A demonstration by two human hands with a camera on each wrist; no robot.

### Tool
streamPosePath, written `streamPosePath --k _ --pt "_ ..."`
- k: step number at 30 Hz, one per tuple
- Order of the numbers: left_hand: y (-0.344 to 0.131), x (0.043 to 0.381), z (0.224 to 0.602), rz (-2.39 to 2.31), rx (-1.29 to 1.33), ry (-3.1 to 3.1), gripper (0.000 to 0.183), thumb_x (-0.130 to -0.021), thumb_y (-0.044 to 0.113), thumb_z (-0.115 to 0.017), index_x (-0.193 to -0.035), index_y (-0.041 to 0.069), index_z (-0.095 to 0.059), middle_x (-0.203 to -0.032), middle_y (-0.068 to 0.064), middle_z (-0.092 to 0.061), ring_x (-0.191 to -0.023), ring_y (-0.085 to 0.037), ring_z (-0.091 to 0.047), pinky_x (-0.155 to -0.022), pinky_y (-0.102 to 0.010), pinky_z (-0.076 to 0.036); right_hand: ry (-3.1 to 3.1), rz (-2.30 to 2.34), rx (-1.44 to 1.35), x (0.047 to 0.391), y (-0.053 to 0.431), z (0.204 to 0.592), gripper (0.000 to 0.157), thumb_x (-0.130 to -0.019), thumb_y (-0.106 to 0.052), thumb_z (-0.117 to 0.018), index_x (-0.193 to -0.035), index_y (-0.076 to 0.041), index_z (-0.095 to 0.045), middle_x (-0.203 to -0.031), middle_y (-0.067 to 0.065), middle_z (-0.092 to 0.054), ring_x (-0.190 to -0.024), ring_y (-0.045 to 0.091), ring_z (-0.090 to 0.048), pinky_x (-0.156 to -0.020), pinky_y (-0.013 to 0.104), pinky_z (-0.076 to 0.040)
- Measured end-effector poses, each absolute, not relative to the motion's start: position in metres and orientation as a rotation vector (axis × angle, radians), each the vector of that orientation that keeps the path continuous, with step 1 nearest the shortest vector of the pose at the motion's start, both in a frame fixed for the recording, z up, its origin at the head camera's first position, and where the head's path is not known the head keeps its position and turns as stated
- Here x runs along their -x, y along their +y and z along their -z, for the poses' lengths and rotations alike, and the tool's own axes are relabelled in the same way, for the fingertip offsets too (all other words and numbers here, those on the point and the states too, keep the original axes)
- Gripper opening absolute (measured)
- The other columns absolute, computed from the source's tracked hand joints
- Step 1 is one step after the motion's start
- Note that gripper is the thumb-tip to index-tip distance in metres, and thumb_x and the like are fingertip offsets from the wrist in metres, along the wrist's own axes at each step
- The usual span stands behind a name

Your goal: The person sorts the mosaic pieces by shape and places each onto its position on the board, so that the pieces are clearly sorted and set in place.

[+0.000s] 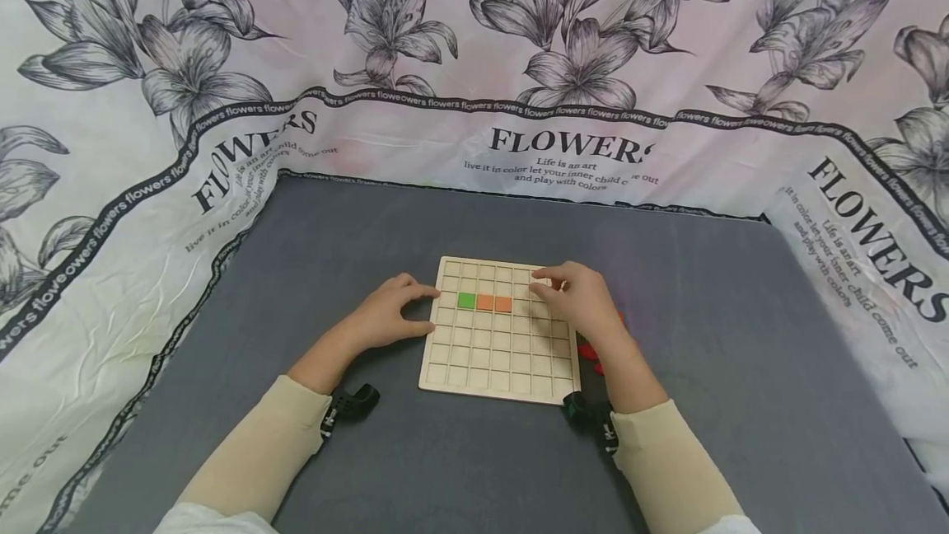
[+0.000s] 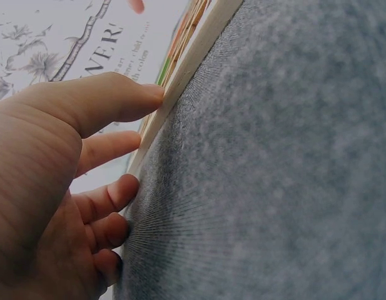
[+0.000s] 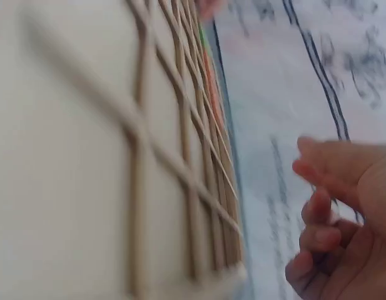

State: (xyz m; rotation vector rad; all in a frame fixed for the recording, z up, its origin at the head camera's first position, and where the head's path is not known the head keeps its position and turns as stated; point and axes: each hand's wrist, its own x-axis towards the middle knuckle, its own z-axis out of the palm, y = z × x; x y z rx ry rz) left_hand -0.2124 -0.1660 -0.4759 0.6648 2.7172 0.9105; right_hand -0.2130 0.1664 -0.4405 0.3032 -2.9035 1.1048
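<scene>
A square wooden grid board (image 1: 482,359) lies flat, with a green tile (image 1: 466,301) and two orange tiles, one left (image 1: 484,303) and one right (image 1: 502,304), side by side in one row of cells. My left hand (image 1: 381,313) rests against the board's left edge, thumb and index finger spread apart along it. In the left wrist view the thumb (image 2: 133,103) meets the wooden side. Over the board's upper right cells hovers my right hand (image 1: 582,295), thumb and index fingertips close together; I cannot tell whether a piece is between them.
Several red pieces (image 1: 588,351) lie beside the board's right edge, partly hidden under the right forearm. The dark grey tabletop (image 1: 474,468) spreads around the board. A flower-printed cloth (image 1: 415,134) stands up along the back and sides.
</scene>
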Motion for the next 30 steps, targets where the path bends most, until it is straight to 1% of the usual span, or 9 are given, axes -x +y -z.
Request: streamPosePath --k 6,9,13,15,20,26,30 --pt "-0.166 0.211 0.476 -0.923 -0.672 2.719 0.056 -0.091 0.032 -0.08 -0.143 0.017 -0.062 -0.115 -0.004 -0.052 -0.099 -0.022 -0.047 -0.086 -0.044 -0.041 -2.955 -1.115 -0.255 0.213 0.201 0.429 0.031 -0.099 -0.027 -0.072 -0.123 -0.008 -0.076 -0.094 0.008 -0.059 -0.078 0.026 -0.048 -0.063 0.04 -0.041" --pt "-0.166 0.211 0.477 -0.917 -0.675 2.729 0.056 -0.091 0.032 -0.08 -0.142 0.017 -0.063 -0.116 -0.005 -0.052 -0.099 -0.022 -0.048 -0.086 -0.044 -0.041 -3.012 -1.094 -0.253 0.212 0.22 0.427 0.031 -0.099 -0.026 -0.072 -0.124 -0.007 -0.075 -0.096 0.008 -0.058 -0.077 0.025 -0.048 -0.062 0.039 -0.042" --pt "-0.166 0.211 0.478 -0.912 -0.681 2.74 0.056 -0.091 0.032 -0.08 -0.142 0.017 -0.063 -0.116 -0.005 -0.053 -0.101 -0.023 -0.049 -0.087 -0.045 -0.042 -3.095 -1.065 -0.265 0.211 0.24 0.426 0.028 -0.097 -0.023 -0.074 -0.119 -0.006 -0.076 -0.091 0.006 -0.058 -0.073 0.024 -0.05 -0.061 0.038 -0.043" --pt "-0.165 0.211 0.477 -0.915 -0.682 2.739 0.056 -0.091 0.032 -0.08 -0.142 0.017 -0.063 -0.117 -0.005 -0.053 -0.102 -0.023 -0.049 -0.088 -0.045 -0.042 -3.135 -1.052 -0.275 0.21 0.247 0.426 0.026 -0.095 -0.022 -0.075 -0.115 -0.006 -0.076 -0.087 0.005 -0.057 -0.073 0.022 -0.051 -0.063 0.037 -0.042" --pt "-0.165 0.211 0.478 -0.914 -0.685 2.739 0.056 -0.091 0.031 -0.08 -0.142 0.017 -0.063 -0.116 -0.005 -0.053 -0.102 -0.023 -0.049 -0.088 -0.046 -0.042 -3.234 -1.11 -0.258 0.208 0.258 0.426 0.023 -0.091 -0.02 -0.079 -0.107 -0.004 -0.075 -0.081 0.004 -0.055 -0.074 0.022 -0.053 -0.067 0.037 -0.042" --pt "-0.165 0.21 0.477 -0.919 -0.676 2.734 0.056 -0.091 0.031 -0.08 -0.142 0.017 -0.063 -0.117 -0.005 -0.053 -0.102 -0.023 -0.048 -0.088 -0.045 -0.042 -3.363 -1.199 -0.297 0.207 0.26 0.431 0.028 -0.086 -0.019 -0.083 -0.102 0.0 -0.071 -0.085 0.003 -0.066 -0.074 0.019 -0.058 -0.07 0.036 -0.048" --pt "-0.165 0.21 0.475 -0.922 -0.674 2.729 0.056 -0.091 0.031 -0.08 -0.142 0.017 -0.063 -0.116 -0.005 -0.053 -0.1 -0.022 -0.048 -0.086 -0.044 -0.041 -3.41 -1.134 -0.288 0.206 0.258 0.433 0.023 -0.085 -0.018 -0.083 -0.097 -0.002 -0.07 -0.084 0.003 -0.065 -0.072 0.017 -0.057 -0.067 0.035 -0.048"
